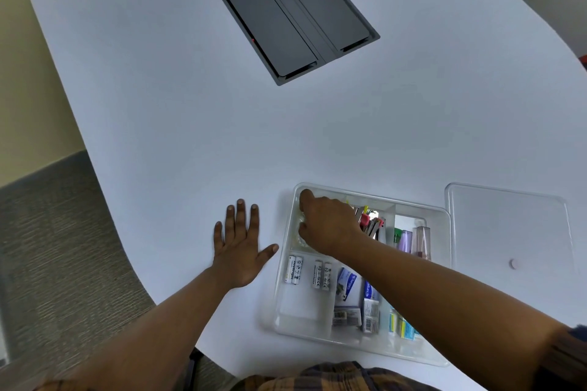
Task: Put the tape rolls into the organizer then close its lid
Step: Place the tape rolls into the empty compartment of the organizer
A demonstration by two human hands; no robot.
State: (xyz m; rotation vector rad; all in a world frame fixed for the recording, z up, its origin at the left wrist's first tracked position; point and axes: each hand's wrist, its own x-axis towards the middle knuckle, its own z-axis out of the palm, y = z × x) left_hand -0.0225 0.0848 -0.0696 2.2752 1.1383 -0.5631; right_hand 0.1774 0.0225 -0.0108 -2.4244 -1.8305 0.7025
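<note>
The left hand lies flat, palm down, on the white tabletop toward its near edge, fingers spread wide and holding nothing; its thumb points at the organizer's left wall without touching it. Just to its right sits the clear plastic organizer, lid off, close to the near edge. The right hand reaches into the organizer's far-left compartment, fingers curled down over a clear tape roll whose ridged rim shows at the hand's left side; the fingers close around it, though whether the roll is lifted or resting on the compartment floor I cannot tell. In the near-left compartment lie four white batteries in two pairs. Right of them, small boxes with blue and white print fill the middle near section. Behind the right wrist stands a cluster of red and grey clips, and further right are pale purple and pink translucent pieces. Right of the organizer, just beside its wall, the clear lid lies flat on the tabletop. Toward the far edge, a dark grey hatch is set into the surface.
</note>
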